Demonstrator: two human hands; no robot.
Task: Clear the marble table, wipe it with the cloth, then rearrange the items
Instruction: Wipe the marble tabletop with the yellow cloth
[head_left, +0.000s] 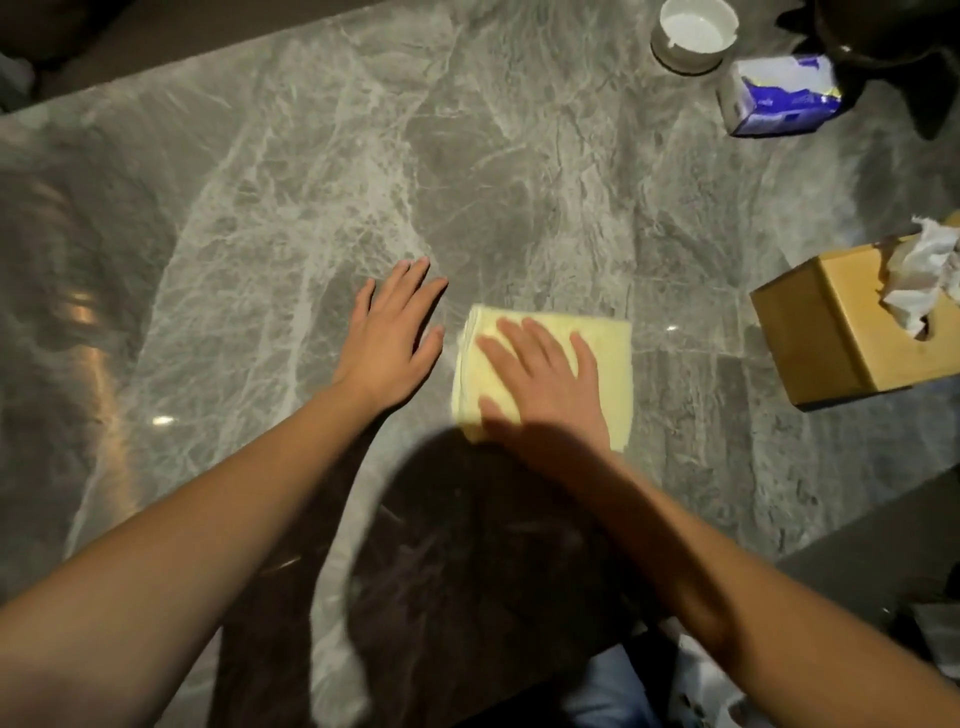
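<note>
A folded pale yellow cloth (613, 358) lies flat on the grey marble table (311, 182) near its middle. My right hand (545, 384) presses flat on top of the cloth, fingers spread and pointing away from me. My left hand (389, 343) rests palm down on the bare marble just left of the cloth, fingers apart and holding nothing.
A wooden tissue box (841, 338) with crumpled white tissue sticking out stands at the right edge. A blue and white tissue pack (779, 98) and a white ashtray (693, 31) sit at the far right, beside a dark object (883, 31). The table's left half shows bare marble.
</note>
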